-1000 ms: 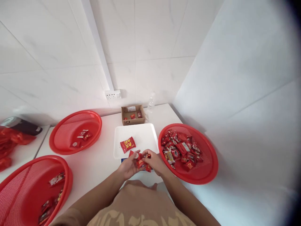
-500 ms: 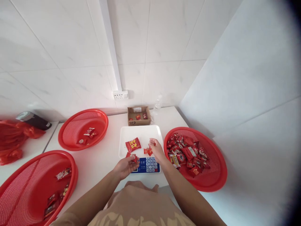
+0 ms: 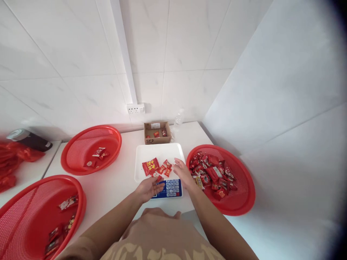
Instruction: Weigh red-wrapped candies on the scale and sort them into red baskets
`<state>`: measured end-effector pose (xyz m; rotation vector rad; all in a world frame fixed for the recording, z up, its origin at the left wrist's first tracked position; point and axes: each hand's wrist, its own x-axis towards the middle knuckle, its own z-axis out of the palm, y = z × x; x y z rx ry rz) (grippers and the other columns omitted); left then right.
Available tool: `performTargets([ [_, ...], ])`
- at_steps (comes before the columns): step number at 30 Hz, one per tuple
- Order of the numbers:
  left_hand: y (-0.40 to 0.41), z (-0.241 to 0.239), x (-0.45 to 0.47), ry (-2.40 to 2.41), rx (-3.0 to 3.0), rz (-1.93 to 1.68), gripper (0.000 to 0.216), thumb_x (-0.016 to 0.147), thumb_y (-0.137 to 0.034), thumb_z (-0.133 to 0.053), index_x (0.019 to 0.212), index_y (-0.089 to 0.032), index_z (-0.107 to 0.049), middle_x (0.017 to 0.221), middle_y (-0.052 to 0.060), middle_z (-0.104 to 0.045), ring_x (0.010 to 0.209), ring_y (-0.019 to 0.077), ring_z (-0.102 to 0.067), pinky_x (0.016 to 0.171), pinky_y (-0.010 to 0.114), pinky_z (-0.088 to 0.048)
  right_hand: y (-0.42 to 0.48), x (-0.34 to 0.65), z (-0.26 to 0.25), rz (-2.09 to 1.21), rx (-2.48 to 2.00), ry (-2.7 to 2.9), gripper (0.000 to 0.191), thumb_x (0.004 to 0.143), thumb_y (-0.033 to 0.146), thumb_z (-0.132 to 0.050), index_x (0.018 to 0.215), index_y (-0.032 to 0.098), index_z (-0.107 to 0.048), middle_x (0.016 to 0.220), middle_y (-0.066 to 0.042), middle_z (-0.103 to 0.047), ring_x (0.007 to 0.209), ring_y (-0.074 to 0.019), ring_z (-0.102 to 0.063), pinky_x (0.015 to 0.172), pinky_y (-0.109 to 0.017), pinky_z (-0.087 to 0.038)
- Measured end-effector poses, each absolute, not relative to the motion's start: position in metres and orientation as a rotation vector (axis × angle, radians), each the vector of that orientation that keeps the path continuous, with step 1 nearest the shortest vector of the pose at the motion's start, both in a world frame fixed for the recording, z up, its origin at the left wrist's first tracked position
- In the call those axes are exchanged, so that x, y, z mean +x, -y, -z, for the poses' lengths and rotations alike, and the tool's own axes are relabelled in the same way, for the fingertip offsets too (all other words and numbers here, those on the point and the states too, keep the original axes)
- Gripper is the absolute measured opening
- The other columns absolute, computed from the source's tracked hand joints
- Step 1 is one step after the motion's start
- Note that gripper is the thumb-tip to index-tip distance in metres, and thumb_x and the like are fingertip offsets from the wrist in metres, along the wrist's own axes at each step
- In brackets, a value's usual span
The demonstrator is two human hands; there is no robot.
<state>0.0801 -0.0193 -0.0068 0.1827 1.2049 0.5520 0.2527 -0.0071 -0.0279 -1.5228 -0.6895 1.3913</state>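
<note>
A digital scale with a white tray (image 3: 173, 150) and a blue keypad (image 3: 173, 188) stands in front of me. On the tray lie a larger red snack packet with yellow lettering (image 3: 150, 166) and several small red packets (image 3: 167, 167). My left hand (image 3: 148, 188) is open above the keypad's left part, palm up, with its fingertips beside a red packet (image 3: 156, 176) at the tray's front edge. Over the tray's right edge, my right hand (image 3: 183, 173) has its fingers apart and holds nothing.
To the right is a red basket (image 3: 248, 184) heaped with red packets. Two red baskets, one farther back (image 3: 73, 144) and one nearer (image 3: 16, 195), hold a few packets on the left. Behind the scale are a cardboard box (image 3: 157, 141) and a clear bottle (image 3: 179, 118).
Both hands have let go of small red packets, which now lie on the tray near the larger one. My fingers have spread. The view has shifted slightly.
</note>
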Motion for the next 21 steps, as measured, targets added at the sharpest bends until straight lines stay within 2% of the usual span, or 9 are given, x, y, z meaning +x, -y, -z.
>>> performTargets([
  [4,0.018,0.007,0.084,-1.267,0.193,-0.575,0.017,0.084,-0.024,-0.053,0.096,-0.012,-0.056,0.110,0.016,-0.062,0.092,0.0206,-0.065,0.072,0.026,-0.054,0.026,0.269,0.038,-1.346,-1.576,0.771,0.054,0.070,0.039,-0.060,0.121,0.022,-0.052,0.138,-0.011,-0.045,0.123,-0.0224,-0.046,0.095,-0.035,-0.044],
  [8,0.022,0.000,0.083,-1.292,0.203,-0.572,0.027,0.082,-0.029,-0.056,0.103,-0.013,-0.055,0.119,0.018,-0.057,0.105,0.0247,-0.061,0.075,0.028,-0.053,0.047,0.284,0.047,-1.245,-1.652,0.907,0.046,0.070,0.038,-0.059,0.113,0.021,-0.059,0.126,-0.010,-0.057,0.112,-0.0219,-0.055,0.093,-0.035,-0.045],
  [15,0.021,0.003,0.082,-1.261,0.274,-0.548,0.040,0.078,-0.029,-0.062,0.115,-0.022,-0.049,0.131,0.012,-0.051,0.106,0.0272,-0.059,0.078,0.035,-0.052,0.078,0.325,0.050,-1.023,-1.811,0.980,0.037,0.070,0.038,-0.056,0.100,0.018,-0.063,0.107,-0.010,-0.067,0.098,-0.0245,-0.062,0.089,-0.039,-0.047],
  [21,0.005,0.006,0.083,-1.245,0.269,-0.581,0.039,0.079,-0.024,-0.061,0.116,-0.020,-0.051,0.133,0.013,-0.049,0.107,0.0250,-0.059,0.080,0.032,-0.051,0.094,0.373,0.060,-0.924,-2.105,1.121,0.038,0.079,0.033,-0.045,0.111,0.018,-0.059,0.111,-0.010,-0.066,0.101,-0.0227,-0.062,0.086,-0.034,-0.048],
])
